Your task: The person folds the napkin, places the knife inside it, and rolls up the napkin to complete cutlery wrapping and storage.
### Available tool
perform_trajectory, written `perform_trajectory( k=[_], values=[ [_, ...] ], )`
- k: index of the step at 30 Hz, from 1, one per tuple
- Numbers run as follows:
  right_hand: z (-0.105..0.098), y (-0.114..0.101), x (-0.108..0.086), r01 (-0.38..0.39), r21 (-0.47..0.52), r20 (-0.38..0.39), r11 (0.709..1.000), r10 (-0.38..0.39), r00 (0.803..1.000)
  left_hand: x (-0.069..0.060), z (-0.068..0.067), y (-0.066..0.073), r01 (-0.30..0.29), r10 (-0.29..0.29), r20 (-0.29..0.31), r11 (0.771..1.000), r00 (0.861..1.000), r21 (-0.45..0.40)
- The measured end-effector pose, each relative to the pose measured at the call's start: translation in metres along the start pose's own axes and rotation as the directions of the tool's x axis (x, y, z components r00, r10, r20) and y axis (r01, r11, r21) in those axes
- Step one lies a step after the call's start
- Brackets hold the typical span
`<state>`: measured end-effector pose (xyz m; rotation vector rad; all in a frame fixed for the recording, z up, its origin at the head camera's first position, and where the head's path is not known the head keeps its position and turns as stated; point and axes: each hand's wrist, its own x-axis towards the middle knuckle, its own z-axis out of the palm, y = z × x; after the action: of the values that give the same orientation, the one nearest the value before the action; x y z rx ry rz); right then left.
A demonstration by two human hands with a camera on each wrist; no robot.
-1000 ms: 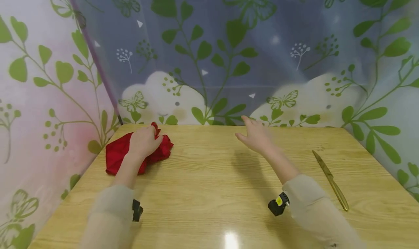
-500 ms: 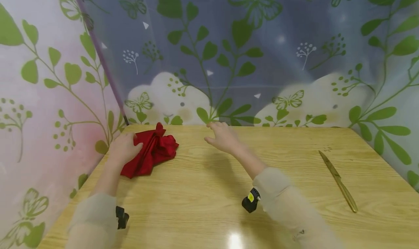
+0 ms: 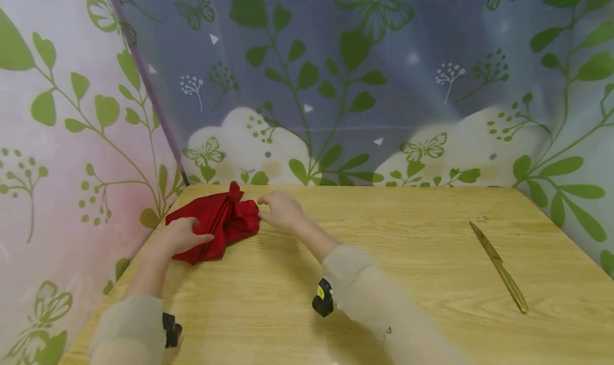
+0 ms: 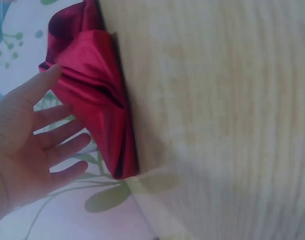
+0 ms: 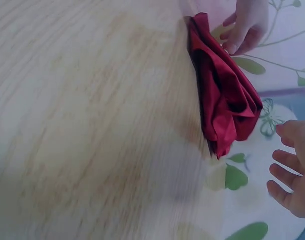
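A crumpled red cloth (image 3: 216, 221) lies at the table's back left; its folds show in the left wrist view (image 4: 92, 90) and the right wrist view (image 5: 225, 95). My left hand (image 3: 181, 236) is over the cloth's left part, fingers spread and relaxed (image 4: 32, 135); whether it touches the fabric I cannot tell. At the cloth's right edge is my right hand (image 3: 282, 211), its thumb and fingers apart and holding nothing. The right wrist view shows that hand (image 5: 295, 167) a small gap away from the cloth.
A gold-coloured knife (image 3: 499, 266) lies on the right side of the wooden table (image 3: 408, 237), its blade towards the back. Patterned curtains (image 3: 297, 88) stand behind the table and at both sides.
My left hand let go of the cloth's middle and moved left, then slightly nearer. My right hand travelled left to the cloth's right edge. The cloth's left part now lies more uncovered.
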<state>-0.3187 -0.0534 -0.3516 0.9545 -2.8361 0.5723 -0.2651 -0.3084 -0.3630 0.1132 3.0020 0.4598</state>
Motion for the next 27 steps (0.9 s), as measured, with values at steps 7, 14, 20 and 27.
perform_trajectory(
  k=[7,14,20,27],
  values=[
    [0.030,-0.016,0.015,0.063,-0.115,0.104,0.991,-0.051,0.993,-0.001,0.010,0.007,-0.005,0.007,-0.022,0.997,1.000,0.081],
    [0.047,-0.021,0.019,0.077,-0.075,0.137,0.994,-0.066,0.988,0.003,0.016,0.012,0.016,-0.013,-0.025,0.994,1.000,0.110],
    [0.052,-0.026,0.017,0.123,-0.103,0.171,0.987,-0.104,0.980,0.005,0.020,0.013,0.032,-0.030,-0.018,0.993,0.999,0.118],
    [0.052,-0.032,0.017,0.098,-0.142,0.000,0.985,-0.099,0.995,0.005,0.020,0.015,0.047,-0.044,-0.027,0.990,0.999,0.130]
  ],
)
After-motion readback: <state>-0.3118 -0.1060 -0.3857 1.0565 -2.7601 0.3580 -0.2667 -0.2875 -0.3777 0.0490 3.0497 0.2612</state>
